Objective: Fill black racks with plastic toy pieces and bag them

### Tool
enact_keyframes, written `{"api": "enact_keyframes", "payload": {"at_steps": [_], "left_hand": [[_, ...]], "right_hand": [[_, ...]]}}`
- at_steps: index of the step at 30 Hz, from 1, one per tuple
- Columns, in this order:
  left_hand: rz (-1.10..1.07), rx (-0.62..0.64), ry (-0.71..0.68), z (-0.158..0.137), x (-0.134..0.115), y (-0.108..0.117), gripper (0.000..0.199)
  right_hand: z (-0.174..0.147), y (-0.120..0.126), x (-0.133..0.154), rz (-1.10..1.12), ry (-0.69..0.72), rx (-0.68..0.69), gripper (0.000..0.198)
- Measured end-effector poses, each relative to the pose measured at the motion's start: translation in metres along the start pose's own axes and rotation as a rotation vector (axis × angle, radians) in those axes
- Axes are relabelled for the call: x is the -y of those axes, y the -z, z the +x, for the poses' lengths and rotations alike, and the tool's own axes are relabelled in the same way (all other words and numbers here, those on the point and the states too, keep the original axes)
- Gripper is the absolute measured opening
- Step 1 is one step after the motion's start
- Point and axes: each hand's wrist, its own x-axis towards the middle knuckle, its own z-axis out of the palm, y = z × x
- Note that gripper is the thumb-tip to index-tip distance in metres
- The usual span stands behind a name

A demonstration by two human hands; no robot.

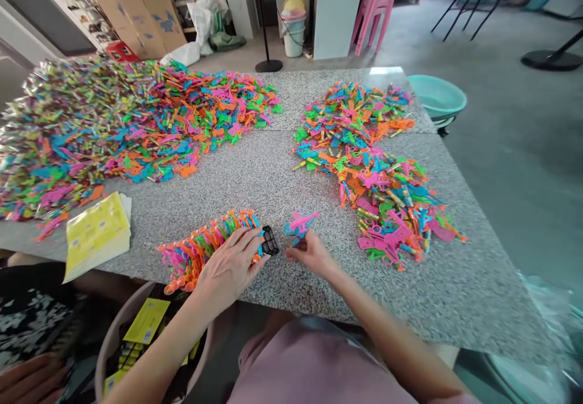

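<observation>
My left hand (pixel 234 255) curls over the right end of a row of small plastic toys (pixel 194 252), orange, pink, green and blue, packed side by side. Its fingertips and thumb are around that end, against a black plastic grid piece (pixel 270 241). How far the black piece extends under the hand is hidden. Just to the right, my right hand (pixel 314 257) pinches a small bunch of pink and blue plastic toys (pixel 300 225) slightly off the table. Part of that bunch is covered by the fingers.
A large heap of toys (pixel 182 118) covers the speckled table's (pixel 246 173) left; another heap (pixel 387 197) lies right. Yellow printed cards (pixel 98 234) are stacked at left. Below the edge stands a bin (pixel 107 337) with yellow-carded packs. Another person's hand (pixel 31 373) shows lower left.
</observation>
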Motion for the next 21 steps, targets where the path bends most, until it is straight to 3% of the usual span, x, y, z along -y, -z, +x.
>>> {"api": "enact_keyframes", "payload": {"at_steps": [4,9,21], "left_hand": [[-0.023,0.002,0.0,0.0,0.0,0.0,0.029],[-0.056,0.005,0.006,0.002,0.0,0.0,0.026],[-0.047,-0.035,0.01,0.002,-0.002,-0.004,0.028]], "right_hand": [[-0.001,-0.034,-0.002,-0.233,0.144,-0.045,0.009],[0.012,-0.038,0.012,-0.535,0.364,-0.02,0.01],[0.017,-0.03,0.018,-0.648,0.34,0.089,0.008]]}}
